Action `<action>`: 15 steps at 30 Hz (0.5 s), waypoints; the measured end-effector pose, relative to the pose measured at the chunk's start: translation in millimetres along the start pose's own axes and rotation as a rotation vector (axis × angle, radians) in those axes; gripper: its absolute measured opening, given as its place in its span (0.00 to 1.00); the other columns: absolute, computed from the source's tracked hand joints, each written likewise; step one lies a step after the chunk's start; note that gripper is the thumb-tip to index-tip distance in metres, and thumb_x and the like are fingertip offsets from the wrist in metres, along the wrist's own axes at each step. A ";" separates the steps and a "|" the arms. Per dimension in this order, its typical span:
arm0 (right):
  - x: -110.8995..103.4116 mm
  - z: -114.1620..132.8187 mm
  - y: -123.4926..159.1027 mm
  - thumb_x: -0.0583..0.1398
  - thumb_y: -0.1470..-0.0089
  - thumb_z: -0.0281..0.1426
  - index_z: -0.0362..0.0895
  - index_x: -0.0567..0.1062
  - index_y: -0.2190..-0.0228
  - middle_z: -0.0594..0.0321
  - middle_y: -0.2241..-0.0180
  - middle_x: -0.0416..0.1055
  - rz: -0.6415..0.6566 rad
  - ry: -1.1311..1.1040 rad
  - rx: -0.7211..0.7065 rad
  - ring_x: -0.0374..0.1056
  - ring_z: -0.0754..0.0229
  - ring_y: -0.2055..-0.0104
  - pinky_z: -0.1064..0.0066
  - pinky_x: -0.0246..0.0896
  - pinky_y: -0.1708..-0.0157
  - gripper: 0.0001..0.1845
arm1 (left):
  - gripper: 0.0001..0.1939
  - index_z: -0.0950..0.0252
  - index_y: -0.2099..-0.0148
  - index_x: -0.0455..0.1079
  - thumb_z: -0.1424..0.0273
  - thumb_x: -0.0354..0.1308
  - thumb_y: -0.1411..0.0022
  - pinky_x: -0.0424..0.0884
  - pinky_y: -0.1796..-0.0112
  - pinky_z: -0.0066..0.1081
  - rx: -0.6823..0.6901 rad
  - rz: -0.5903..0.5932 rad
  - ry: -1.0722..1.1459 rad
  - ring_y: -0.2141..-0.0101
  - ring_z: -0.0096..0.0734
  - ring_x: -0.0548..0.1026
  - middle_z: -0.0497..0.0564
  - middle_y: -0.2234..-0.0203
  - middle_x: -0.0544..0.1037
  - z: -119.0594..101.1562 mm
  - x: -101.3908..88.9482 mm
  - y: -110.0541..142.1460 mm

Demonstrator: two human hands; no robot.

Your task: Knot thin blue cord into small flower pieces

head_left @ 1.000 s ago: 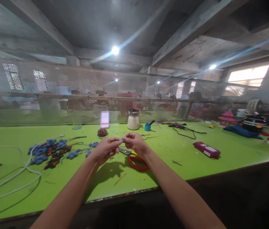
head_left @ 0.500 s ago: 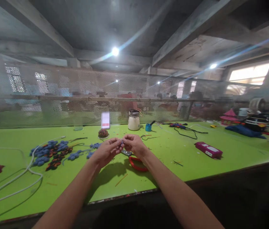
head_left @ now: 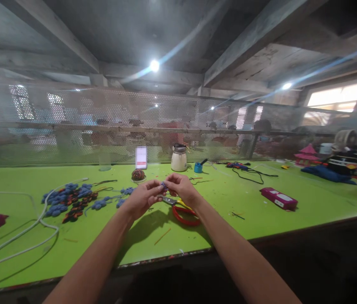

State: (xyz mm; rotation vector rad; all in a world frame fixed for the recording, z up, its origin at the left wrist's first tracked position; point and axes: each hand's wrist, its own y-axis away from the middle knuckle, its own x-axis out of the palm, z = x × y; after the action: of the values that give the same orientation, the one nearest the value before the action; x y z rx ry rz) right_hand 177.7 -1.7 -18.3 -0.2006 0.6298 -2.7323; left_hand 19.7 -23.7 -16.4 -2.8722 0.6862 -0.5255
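My left hand (head_left: 143, 197) and my right hand (head_left: 182, 190) meet above the green table, fingertips pinched together. Between them is a small blue yarn piece (head_left: 164, 185), mostly covered by the fingers. Below my right hand lies a pair of scissors (head_left: 186, 215) with red and yellow handles, the blades pointing up and left under the fingers. To the left of my left hand are blue yarn flowers (head_left: 99, 203), with a larger heap of blue flowers (head_left: 58, 197) and dark orange-and-black yarn pieces (head_left: 80, 207) farther left.
Behind the hands stand a yarn ball (head_left: 138, 175), a phone (head_left: 141, 157), a cream jug (head_left: 178, 159) and a blue pot (head_left: 198, 167). A white cable (head_left: 43, 211) crosses the left side. A purple box (head_left: 279, 198) lies at right. Perforated mesh (head_left: 118, 143) borders the table's back.
My hands stay pinched together on the blue yarn piece, with the fingers shifted slightly. More of the scissors, including the yellow handle part, shows now. The view has tilted a little.
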 end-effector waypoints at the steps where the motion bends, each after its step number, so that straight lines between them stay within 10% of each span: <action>1: 0.7 0.0 0.1 0.67 0.61 0.38 0.41 0.69 0.76 0.70 0.83 0.64 -0.003 0.016 -0.010 0.53 0.72 0.85 0.77 0.44 0.85 0.16 | 0.09 0.70 0.67 0.72 0.72 0.66 0.52 0.67 0.69 0.24 0.001 -0.006 0.003 0.70 0.24 0.72 0.52 0.73 0.74 0.1 0.5 0.0; 15: 2.0 1.5 1.9 0.66 0.60 0.40 0.40 0.71 0.74 0.69 0.84 0.66 -0.006 -0.013 0.030 0.55 0.72 0.86 0.77 0.49 0.85 0.17 | 0.09 0.70 0.69 0.75 0.72 0.67 0.55 0.65 0.70 0.20 0.010 -0.070 0.028 0.75 0.17 0.67 0.48 0.76 0.73 0.6 -0.5 -3.0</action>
State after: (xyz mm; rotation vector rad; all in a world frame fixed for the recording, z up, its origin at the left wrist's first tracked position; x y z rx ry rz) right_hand 176.7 -4.6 -17.7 -0.2137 0.5852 -2.7415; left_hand 20.7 -20.7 -16.4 -2.8937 0.5878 -0.5774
